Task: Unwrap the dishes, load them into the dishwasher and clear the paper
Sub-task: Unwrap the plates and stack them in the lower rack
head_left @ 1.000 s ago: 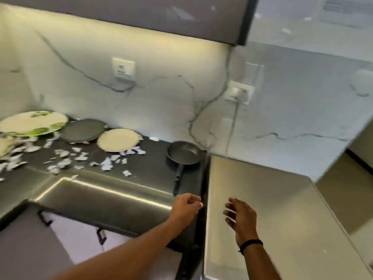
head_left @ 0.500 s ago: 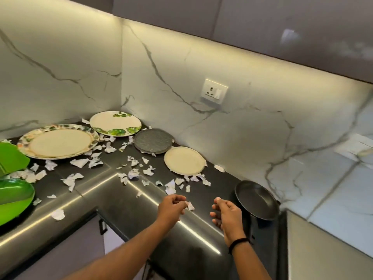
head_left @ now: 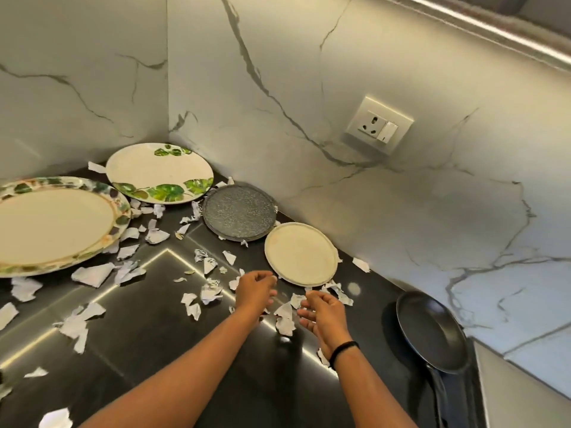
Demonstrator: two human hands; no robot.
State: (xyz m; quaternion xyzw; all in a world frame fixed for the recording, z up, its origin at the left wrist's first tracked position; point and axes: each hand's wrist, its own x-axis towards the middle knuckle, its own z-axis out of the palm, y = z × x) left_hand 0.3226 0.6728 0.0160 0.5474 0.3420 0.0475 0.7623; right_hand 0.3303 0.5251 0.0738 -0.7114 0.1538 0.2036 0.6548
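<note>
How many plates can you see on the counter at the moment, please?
4: a large leaf-rimmed plate at far left, a green-leaf plate in the corner, a dark speckled plate beside it, and a plain cream plate nearest the hands. More may lie beyond the left edge.

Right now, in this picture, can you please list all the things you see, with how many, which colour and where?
large oval plate: one, cream with leafy rim, far left on the counter
leaf plate: one, white with green leaves, in the corner
grey plate: one, speckled dark grey, by the back wall
cream plate: one, plain cream, right of the grey plate
paper scraps: many, white, scattered over the counter
frying pan: one, black, at the right
counter: one, glossy black
wall socket: one, white, on the marble wall
wristband: one, black, right wrist
left hand: loosely curled above scraps
right hand: loosely curled above scraps
</note>
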